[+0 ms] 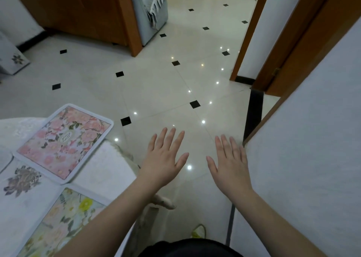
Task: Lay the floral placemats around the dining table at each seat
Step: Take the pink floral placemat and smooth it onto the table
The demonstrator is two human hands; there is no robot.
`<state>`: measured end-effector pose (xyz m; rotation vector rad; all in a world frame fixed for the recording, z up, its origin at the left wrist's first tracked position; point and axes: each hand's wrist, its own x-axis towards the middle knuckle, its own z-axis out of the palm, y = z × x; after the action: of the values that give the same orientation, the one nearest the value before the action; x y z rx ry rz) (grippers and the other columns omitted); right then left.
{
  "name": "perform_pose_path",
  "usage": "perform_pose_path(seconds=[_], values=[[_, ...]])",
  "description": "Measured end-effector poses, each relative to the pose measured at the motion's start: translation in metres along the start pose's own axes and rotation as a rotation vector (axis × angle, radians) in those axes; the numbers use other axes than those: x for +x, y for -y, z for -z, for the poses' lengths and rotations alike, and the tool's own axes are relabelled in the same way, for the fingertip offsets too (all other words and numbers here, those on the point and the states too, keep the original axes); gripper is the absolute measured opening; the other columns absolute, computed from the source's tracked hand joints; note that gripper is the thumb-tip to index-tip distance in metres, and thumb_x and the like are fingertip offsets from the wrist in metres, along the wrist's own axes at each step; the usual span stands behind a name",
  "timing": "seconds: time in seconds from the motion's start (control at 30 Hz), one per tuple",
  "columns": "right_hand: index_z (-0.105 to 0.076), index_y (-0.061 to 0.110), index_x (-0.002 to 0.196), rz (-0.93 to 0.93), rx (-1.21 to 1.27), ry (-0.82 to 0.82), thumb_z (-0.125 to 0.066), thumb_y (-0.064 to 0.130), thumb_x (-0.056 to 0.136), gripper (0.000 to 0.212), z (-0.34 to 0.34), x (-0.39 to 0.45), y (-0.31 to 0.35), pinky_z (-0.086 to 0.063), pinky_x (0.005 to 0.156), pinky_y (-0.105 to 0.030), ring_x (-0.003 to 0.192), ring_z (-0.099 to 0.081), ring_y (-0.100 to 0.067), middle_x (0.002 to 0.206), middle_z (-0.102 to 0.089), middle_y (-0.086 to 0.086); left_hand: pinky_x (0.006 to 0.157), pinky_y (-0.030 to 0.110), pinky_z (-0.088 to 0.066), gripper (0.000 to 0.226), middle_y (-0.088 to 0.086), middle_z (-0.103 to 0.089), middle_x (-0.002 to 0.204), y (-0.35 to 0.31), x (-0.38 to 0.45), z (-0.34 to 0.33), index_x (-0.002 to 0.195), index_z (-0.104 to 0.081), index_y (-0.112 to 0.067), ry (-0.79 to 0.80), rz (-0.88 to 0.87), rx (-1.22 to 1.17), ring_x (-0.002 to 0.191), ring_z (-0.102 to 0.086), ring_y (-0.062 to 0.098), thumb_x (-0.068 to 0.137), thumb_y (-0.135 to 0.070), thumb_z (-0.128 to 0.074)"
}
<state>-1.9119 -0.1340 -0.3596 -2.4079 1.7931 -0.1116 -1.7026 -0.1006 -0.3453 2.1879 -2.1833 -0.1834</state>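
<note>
Hands first: left hand [165, 159] and right hand [229, 162] held out flat over the floor tiles [156, 92], fingers straight and spread, palms down, grasping nothing, touching nothing, a gap of bare tile between them.

Nearest to the left forearm, a yellow-flowered placemat [64, 223] flat on the white tablecloth [105, 166], partly covered by that arm. Beyond it, left of the left hand and apart from it, a pink floral placemat [64, 141] lying square-on, 1 corner reaching past the table edge [117, 143]. Between the 2 mats, a dark embroidered flower on the cloth, not a mat. Close to the right hand, a white wall; farther ahead, a wooden door frame [248, 32], and beyond the left hand a wooden cabinet [82, 8] with a pale upholstered seat beside it.

Judged from this: 2 mats down on this side, no mat in either hand, so either between placements or finished; rest of the table out of view, cannot tell how many seats remain. Next move, if any: fetch another mat, none visible loose here, and turn back toward the table on the left. Worth nudging the pink mat inward off the overhang.
</note>
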Motion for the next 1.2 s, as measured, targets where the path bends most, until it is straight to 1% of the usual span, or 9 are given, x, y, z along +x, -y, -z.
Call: perform_pose_path(seconds=[0.17, 0.3, 0.47, 0.67, 0.77, 0.87, 0.93, 1.1, 1.2], values=[[-0.016, 0.018, 0.157, 0.006, 0.004, 0.012, -0.007, 0.057, 0.095, 0.074, 0.005, 0.038, -0.016, -0.004, 0.122, -0.044, 0.152, -0.010, -0.024, 0.164, -0.019, -0.005, 0.120, 0.038, 0.015, 0.073, -0.002, 0.005, 0.167, -0.006, 0.037, 0.004, 0.156, 0.012, -0.034, -0.004, 0.015, -0.007, 0.153, 0.014, 0.020, 0.091, -0.065, 0.005], [-0.022, 0.017, 0.156, 0.009, -0.007, 0.011, -0.012, 0.056, 0.096, 0.072, 0.007, 0.069, -0.024, 0.001, 0.119, -0.042, 0.151, -0.017, -0.026, 0.162, -0.024, -0.006, 0.121, 0.039, 0.012, 0.074, 0.000, -0.003, 0.168, -0.003, 0.069, 0.004, 0.158, 0.002, -0.032, -0.027, 0.015, -0.028, 0.154, 0.008, 0.021, 0.092, -0.065, 0.002], [-0.004, 0.022, 0.158, 0.073, -0.010, 0.036, 0.001, 0.059, 0.092, 0.076, 0.006, 0.117, -0.025, 0.009, 0.120, -0.040, 0.153, 0.001, -0.022, 0.166, -0.005, -0.002, 0.122, 0.040, 0.009, 0.074, 0.000, -0.002, 0.168, 0.012, 0.113, 0.000, 0.158, 0.005, -0.032, -0.048, 0.018, -0.033, 0.154, 0.008, 0.020, 0.092, -0.065, 0.000], [-0.006, 0.022, 0.158, 0.118, -0.052, 0.048, 0.001, 0.059, 0.093, 0.076, 0.014, 0.182, -0.018, 0.015, 0.119, -0.036, 0.153, 0.002, -0.021, 0.166, -0.005, -0.002, 0.123, 0.041, 0.008, 0.075, 0.000, -0.001, 0.168, 0.036, 0.168, -0.002, 0.157, 0.007, -0.032, -0.047, 0.051, -0.071, 0.154, 0.009, 0.020, 0.091, -0.066, 0.001], [0.000, 0.024, 0.158, 0.122, -0.088, 0.065, 0.005, 0.060, 0.091, 0.076, 0.018, 0.209, -0.013, 0.018, 0.116, -0.036, 0.152, 0.008, -0.020, 0.166, 0.001, -0.001, 0.123, 0.043, 0.003, 0.077, 0.002, -0.007, 0.167, 0.049, 0.189, -0.001, 0.158, 0.001, -0.030, -0.042, 0.062, -0.059, 0.154, 0.002, 0.023, 0.091, -0.068, -0.003], [0.002, 0.025, 0.158, 0.130, -0.082, 0.064, 0.005, 0.060, 0.091, 0.075, 0.019, 0.235, -0.004, 0.018, 0.115, -0.036, 0.152, 0.010, -0.020, 0.166, 0.004, 0.000, 0.123, 0.046, -0.009, 0.076, 0.005, -0.021, 0.165, 0.067, 0.209, -0.001, 0.159, -0.012, -0.026, -0.048, 0.082, -0.055, 0.153, -0.011, 0.027, 0.094, -0.066, -0.010], [0.002, 0.025, 0.158, 0.144, -0.075, 0.064, 0.004, 0.060, 0.091, 0.075, 0.019, 0.249, 0.001, 0.017, 0.116, -0.036, 0.152, 0.010, -0.020, 0.166, 0.004, 0.000, 0.122, 0.047, -0.013, 0.076, 0.005, -0.024, 0.164, 0.079, 0.219, 0.000, 0.159, -0.016, -0.024, -0.045, 0.102, -0.052, 0.153, -0.014, 0.028, 0.095, -0.065, -0.011], [0.004, 0.025, 0.157, 0.203, -0.075, 0.058, 0.006, 0.060, 0.091, 0.075, 0.020, 0.293, 0.012, 0.017, 0.116, -0.035, 0.152, 0.011, -0.019, 0.166, 0.005, 0.001, 0.122, 0.048, -0.015, 0.075, 0.005, -0.026, 0.163, 0.099, 0.240, 0.008, 0.158, -0.019, -0.024, -0.070, 0.176, -0.075, 0.152, -0.017, 0.030, 0.095, -0.064, -0.012], [0.002, 0.025, 0.157, 0.250, -0.052, 0.055, 0.005, 0.060, 0.090, 0.075, 0.020, 0.320, 0.022, 0.017, 0.117, -0.034, 0.152, 0.009, -0.019, 0.166, 0.002, 0.001, 0.123, 0.045, -0.007, 0.078, 0.003, -0.015, 0.166, 0.107, 0.250, 0.010, 0.159, -0.008, -0.027, -0.045, 0.212, -0.087, 0.154, -0.006, 0.027, 0.091, -0.066, -0.003]])
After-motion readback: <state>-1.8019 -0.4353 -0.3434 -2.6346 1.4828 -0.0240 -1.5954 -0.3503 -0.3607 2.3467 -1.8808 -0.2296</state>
